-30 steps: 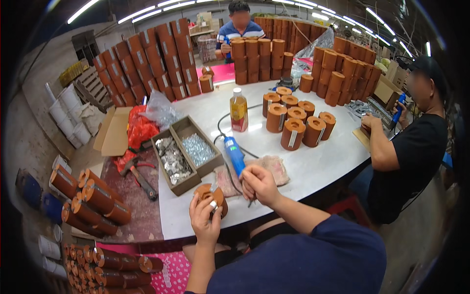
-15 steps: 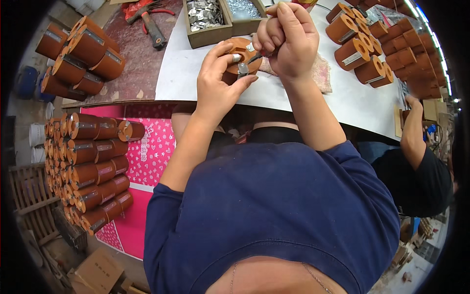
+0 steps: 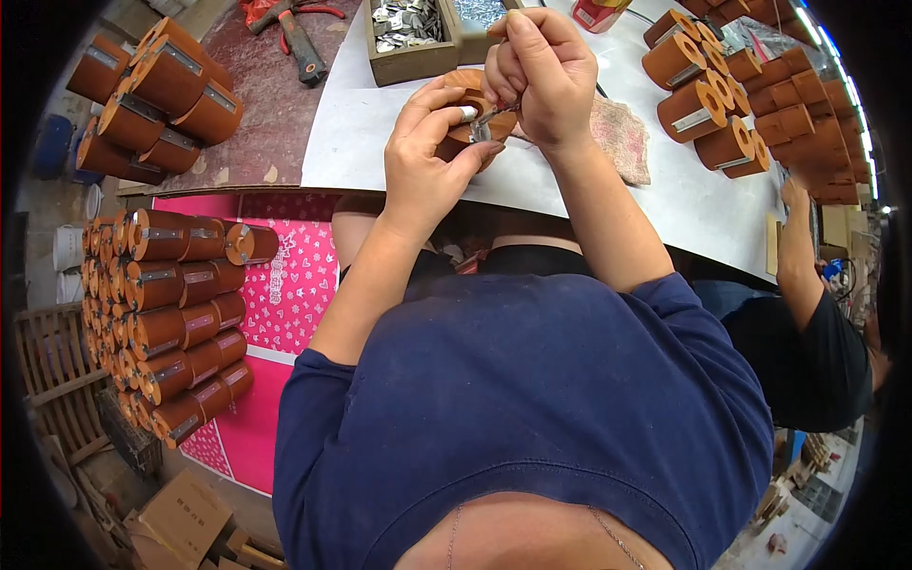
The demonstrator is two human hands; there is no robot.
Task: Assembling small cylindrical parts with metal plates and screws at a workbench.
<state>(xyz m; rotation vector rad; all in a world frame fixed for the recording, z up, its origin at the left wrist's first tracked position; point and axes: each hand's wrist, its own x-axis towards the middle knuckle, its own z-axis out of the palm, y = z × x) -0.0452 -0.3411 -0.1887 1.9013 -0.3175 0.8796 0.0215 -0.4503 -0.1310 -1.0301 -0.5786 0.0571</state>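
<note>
My left hand (image 3: pixel 427 152) is wrapped round a short orange-brown cylinder (image 3: pixel 465 80) with a round hole in its end, held just above the table's front part. A light wrap covers one of its fingertips. At the near side of the cylinder's end sits a small metal clip (image 3: pixel 480 132), close to my left thumb. My right hand (image 3: pixel 549 81) is closed above it on a screwdriver (image 3: pixel 492 116), whose dark shaft slants down left to the clip. The fist hides most of the handle, and I cannot tell whether the tip touches a screw.
Behind my hands stands a divided box (image 3: pixel 410 65) of metal clips and screws. A cloth (image 3: pixel 619 138) lies to the right. Finished-looking cylinders (image 3: pixel 689 112) stand beyond it; more are stacked (image 3: pixel 180 285) at left. A hammer (image 3: pixel 302 49) lies back left. Another person's arm (image 3: pixel 798 247) is at right.
My right hand has moved slightly left and down, bringing the screwdriver closer over the clip. The left hand still grips the cylinder. The view has shifted a little.
</note>
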